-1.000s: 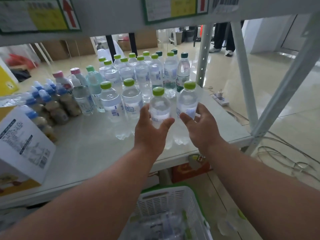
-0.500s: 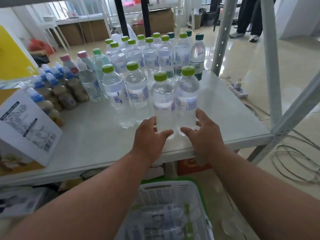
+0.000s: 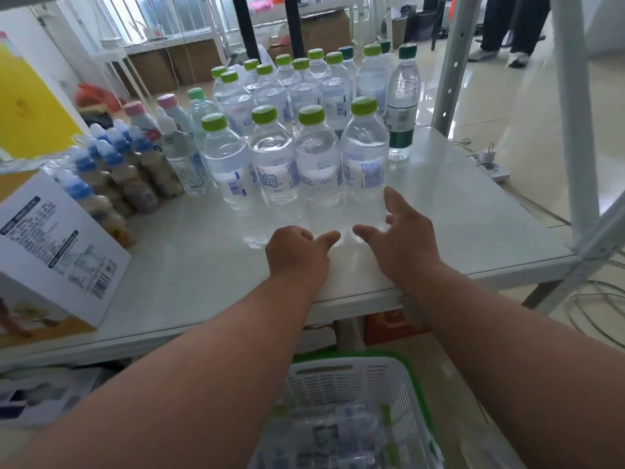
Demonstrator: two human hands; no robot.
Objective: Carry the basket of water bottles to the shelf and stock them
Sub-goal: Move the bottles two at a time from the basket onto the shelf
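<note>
Four clear water bottles with light green caps stand in a front row on the white shelf (image 3: 449, 211). My left hand (image 3: 297, 253) is just in front of the base of the third bottle (image 3: 318, 164), fingers loosely curled, thumb pointing right, holding nothing. My right hand (image 3: 402, 245) is spread at the base of the fourth bottle (image 3: 363, 157), fingertips touching its right side. More green-capped bottles (image 3: 304, 86) stand in rows behind. The white basket (image 3: 338, 380) with a green rim sits below the shelf edge, with several bottles lying in it.
Small blue-capped brown drink bottles (image 3: 115, 174) and pink-capped bottles stand at the left. A white carton (image 3: 50, 252) lies at the shelf's front left. A dark-green-labelled bottle (image 3: 402, 106) stands at the right. Shelf uprights (image 3: 571, 106) rise at the right; cables lie on the floor.
Both hands slid down the two front bottles from their bodies to their bases and loosened their grip. The bottles now stand on the shelf in line with the front row.
</note>
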